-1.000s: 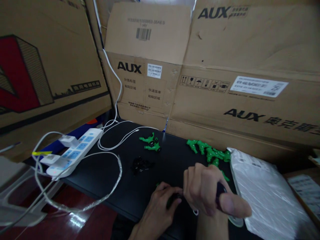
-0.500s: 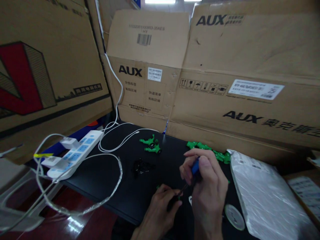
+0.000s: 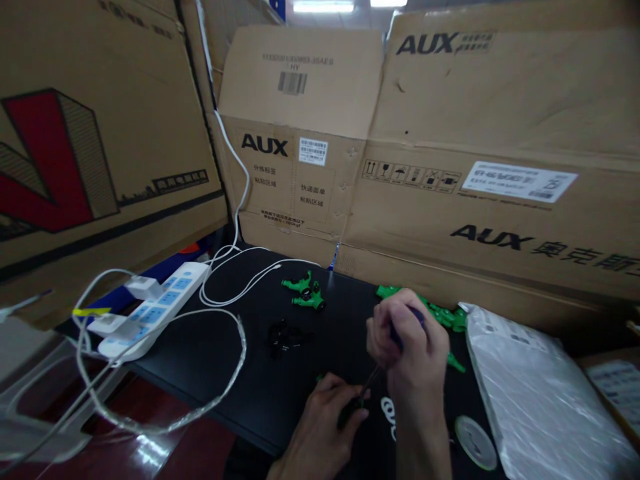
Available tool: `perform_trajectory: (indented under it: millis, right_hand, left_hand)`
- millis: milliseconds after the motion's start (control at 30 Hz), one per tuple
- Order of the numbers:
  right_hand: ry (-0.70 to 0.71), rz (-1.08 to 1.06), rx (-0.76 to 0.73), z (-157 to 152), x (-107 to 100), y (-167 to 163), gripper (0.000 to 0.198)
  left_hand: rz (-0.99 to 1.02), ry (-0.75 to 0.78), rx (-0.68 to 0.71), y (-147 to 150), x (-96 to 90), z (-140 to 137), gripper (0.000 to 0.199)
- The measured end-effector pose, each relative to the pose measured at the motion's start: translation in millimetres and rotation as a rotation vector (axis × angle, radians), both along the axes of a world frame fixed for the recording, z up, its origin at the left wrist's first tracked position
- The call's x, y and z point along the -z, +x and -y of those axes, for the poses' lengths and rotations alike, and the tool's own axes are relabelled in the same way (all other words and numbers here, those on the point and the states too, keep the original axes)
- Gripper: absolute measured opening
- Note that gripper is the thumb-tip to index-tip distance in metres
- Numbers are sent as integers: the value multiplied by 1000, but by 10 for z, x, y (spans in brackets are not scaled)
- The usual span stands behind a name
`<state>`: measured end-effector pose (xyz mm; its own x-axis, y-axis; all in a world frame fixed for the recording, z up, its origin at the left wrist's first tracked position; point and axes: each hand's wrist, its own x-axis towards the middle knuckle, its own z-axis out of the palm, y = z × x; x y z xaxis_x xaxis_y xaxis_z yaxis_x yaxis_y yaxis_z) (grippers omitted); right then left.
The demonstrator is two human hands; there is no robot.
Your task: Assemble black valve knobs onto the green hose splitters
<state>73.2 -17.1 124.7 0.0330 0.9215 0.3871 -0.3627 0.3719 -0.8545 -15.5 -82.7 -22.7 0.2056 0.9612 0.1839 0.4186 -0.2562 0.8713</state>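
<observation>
My right hand (image 3: 413,340) is wrapped round the blue handle of a screwdriver (image 3: 371,381). Its shaft slants down and left to a small green part (image 3: 346,415), which my left hand (image 3: 327,417) pinches near the table's front edge. Most of that part is hidden by my fingers. Beyond my hands lie green branched plastic pieces (image 3: 307,300) with black fittings, and a heap of small black parts (image 3: 285,337). White rings (image 3: 388,409) rest beside my right wrist.
Several green pieces (image 3: 453,319) lie along the cardboard wall (image 3: 480,247). A plastic-wrapped packet (image 3: 540,393) and a round disc (image 3: 476,441) are on the right. On the left, a white power strip (image 3: 165,300) and looping cables (image 3: 243,347) border the black table (image 3: 220,393).
My right hand has turned and closed further round the screwdriver handle, which stands steeper. My left hand still holds the green part. The view has shifted slightly.
</observation>
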Motion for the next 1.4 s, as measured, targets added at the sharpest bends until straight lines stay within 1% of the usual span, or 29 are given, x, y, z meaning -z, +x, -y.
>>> perform_trajectory:
  millis: [33,67,100,133,167,233,333,400,433,467,500,533,567,667,700,733,767,867,900,933,967,1000,1067,1133,1200,1300,1333,1367,1400]
  right_hand:
    - [5,39,304,53,6,-51,24]
    - [23,73,534,102,8,-93,24]
    - [51,92,658,142,8,-120,24]
    - [71,110,677,170,4,-126,26]
    - [74,123,615,184,-3,-109,29]
    - [38,133,351,170,-26,-13,30]
    - [-27,99,-261,67,-68,196,25]
    - [9,54,-669,-22,-84,295,26]
    - [49,18,-832,-64,-84,320,27]
    - [96,-17,-958,-100,-79,331,29]
    - [143,-44,-1042,-126,-70,330,32]
    - [181,-68,-1075,-141,-56,322,35]
    - [205,-86,-1068,-142,-41,311,37]
    - [164,-63,-889,-75,5,258,36]
    - [122,-31,-794,-38,17,226,36]
    - [78,21,-655,0,24,183,35]
    - [37,88,-444,37,28,125,34]
    - [-26,271,454,124,18,-106,27]
    - [-26,299,682,144,9,-181,26]
    - [-20,305,806,161,-1,-241,26]
    - [-11,298,826,175,-13,-279,27]
    - [1,281,773,186,-26,-289,29]
    - [4,232,586,189,-58,-224,30]
    - [-23,187,329,159,-95,-73,26]
    - [-32,151,-38,95,-128,102,22]
    - [26,47,-693,-32,-129,287,23]
    - [56,-20,-863,-70,-113,317,25]
    - [86,-85,-983,-102,-93,334,28]
    - [117,-141,-1047,-125,-72,340,30]
  left_hand:
    - [0,16,0,2,21,-2,32]
    - [1,33,0,4,41,-5,34]
    - [3,45,-1,5,57,-10,36]
    - [6,49,-3,5,67,-14,38]
    - [9,48,-7,3,71,-18,38]
    - [11,38,-14,-1,61,-21,35]
    - [22,35,-11,-11,27,-16,31]
    - [29,33,1,-16,13,-12,29]
    - [28,30,6,-18,10,-11,28]
    - [24,26,8,-20,10,-10,28]
    - [18,22,9,-21,11,-10,27]
    - [11,18,10,-21,13,-10,27]
    - [8,17,9,-20,15,-10,28]
    - [20,32,14,-14,26,-9,30]
    - [29,35,15,-11,33,-8,30]
    - [38,41,14,-7,44,-8,31]
    - [43,47,14,-5,59,-9,31]
    - [19,79,19,2,115,-15,34]
    - [2,83,27,3,132,-18,35]
    - [-16,76,36,4,144,-21,35]
    - [-29,62,35,5,151,-24,35]
    - [-35,48,34,6,153,-26,35]
    - [-21,20,19,4,142,-25,35]
    - [17,-4,9,-2,117,-17,35]
    - [51,-17,17,-13,84,-4,34]
    - [59,-7,26,-26,38,10,30]
    - [52,-9,28,-26,27,10,29]
    - [44,-18,27,-25,18,8,29]
    - [37,-27,22,-22,12,6,29]
